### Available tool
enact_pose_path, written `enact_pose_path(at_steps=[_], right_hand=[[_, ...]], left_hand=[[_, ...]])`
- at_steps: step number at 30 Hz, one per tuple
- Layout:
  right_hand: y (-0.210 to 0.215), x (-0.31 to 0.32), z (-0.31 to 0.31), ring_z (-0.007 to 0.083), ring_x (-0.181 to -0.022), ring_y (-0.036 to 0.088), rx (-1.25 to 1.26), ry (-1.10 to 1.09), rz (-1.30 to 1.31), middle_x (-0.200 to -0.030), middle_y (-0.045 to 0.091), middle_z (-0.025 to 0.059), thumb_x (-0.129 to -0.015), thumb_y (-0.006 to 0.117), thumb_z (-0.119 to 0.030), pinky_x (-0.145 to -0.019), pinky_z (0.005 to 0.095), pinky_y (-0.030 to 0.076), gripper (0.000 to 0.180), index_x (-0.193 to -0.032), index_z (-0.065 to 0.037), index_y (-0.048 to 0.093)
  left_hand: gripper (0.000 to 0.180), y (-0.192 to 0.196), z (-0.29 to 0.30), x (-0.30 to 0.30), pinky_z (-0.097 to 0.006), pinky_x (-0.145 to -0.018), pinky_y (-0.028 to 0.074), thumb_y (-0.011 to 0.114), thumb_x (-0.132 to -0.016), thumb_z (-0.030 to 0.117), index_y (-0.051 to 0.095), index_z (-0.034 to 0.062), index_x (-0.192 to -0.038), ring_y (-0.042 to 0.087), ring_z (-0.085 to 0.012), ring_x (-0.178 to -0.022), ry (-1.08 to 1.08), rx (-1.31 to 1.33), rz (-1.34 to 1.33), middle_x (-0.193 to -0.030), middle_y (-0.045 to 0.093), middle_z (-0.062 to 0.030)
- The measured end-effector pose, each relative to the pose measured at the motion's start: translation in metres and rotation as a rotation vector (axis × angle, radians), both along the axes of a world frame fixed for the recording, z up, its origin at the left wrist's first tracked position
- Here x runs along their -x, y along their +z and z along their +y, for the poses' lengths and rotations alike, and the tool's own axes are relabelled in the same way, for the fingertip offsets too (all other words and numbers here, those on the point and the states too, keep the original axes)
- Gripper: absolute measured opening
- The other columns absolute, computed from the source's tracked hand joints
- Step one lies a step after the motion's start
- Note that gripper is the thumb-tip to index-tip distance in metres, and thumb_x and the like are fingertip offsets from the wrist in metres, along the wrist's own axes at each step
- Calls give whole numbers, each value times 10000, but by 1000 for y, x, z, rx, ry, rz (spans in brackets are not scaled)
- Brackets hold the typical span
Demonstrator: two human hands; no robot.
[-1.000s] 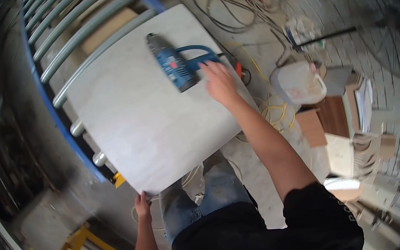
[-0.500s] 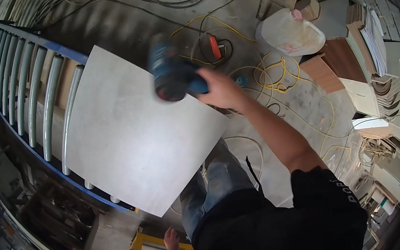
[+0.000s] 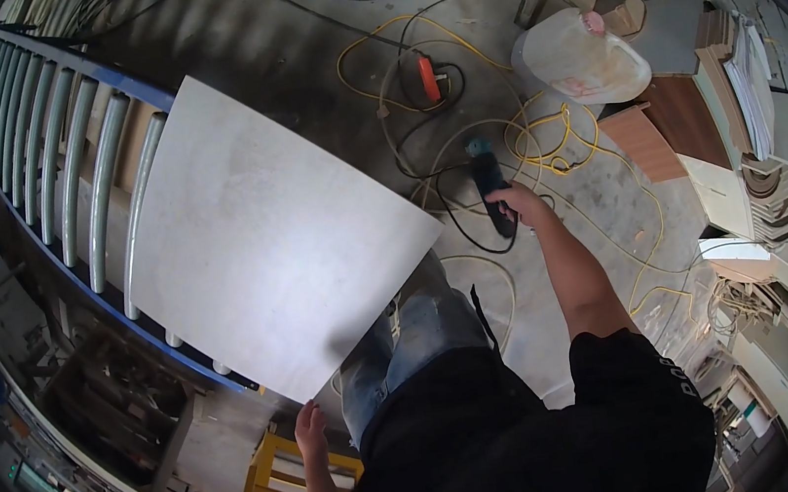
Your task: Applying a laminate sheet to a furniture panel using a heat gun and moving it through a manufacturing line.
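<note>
A large pale grey-white panel (image 3: 263, 233) lies flat on the end of a roller conveyor (image 3: 88, 187) in front of me. Right of it, low over the floor, my right hand (image 3: 515, 205) is closed around a dark power tool (image 3: 487, 179) with a teal end; a black cord loops beside it. Its exact kind is too small to make out. At the panel's near corner, my left hand (image 3: 310, 424) is raised with loosely bent fingers and nothing visible in it. Whether its fingertips touch the corner I cannot tell.
Yellow cord (image 3: 557, 160) and other cables coil over the concrete floor around an orange-red item (image 3: 430, 80). A big translucent jug (image 3: 580, 57) stands beyond, with brown boards (image 3: 644, 143) and offcuts stacked to the right. A yellow frame (image 3: 269, 471) stands behind my left arm.
My right hand has swung from a blurred blue-and-black power tool above the panel to the dark tool by the floor on the right. My left hand has risen toward the panel's corner.
</note>
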State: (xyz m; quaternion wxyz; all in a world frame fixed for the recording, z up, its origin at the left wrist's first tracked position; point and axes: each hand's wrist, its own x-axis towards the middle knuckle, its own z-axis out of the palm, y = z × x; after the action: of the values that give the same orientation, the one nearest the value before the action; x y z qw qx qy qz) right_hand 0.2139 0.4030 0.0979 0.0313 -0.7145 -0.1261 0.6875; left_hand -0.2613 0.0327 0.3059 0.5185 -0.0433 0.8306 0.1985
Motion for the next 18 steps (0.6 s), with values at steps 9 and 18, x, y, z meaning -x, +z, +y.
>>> enact_pose_path(at_steps=[9,18], right_hand=[[-59,-17,-96,309,-615,665,-17,467,-559,-811,643,218,-766,529,-22,-452,372,506,304,-1064,37,507],[-76,-51,-123,130,-400,390,-63,-301,-239,-587,460,33,-813,533,-71,-341,245,280,12,-807,-75,524]], left_hand=[[384,47,3,-23,-284,-886,441,570,-888,185,532,23,-1234,580,-178,-1019,-414,-26,153,-1122,615,-110],[408,48,-28,-20,-317,-876,462,589,-868,236,547,9,-1204,605,-229,-1024,-477,63,172,-1133,617,-151]])
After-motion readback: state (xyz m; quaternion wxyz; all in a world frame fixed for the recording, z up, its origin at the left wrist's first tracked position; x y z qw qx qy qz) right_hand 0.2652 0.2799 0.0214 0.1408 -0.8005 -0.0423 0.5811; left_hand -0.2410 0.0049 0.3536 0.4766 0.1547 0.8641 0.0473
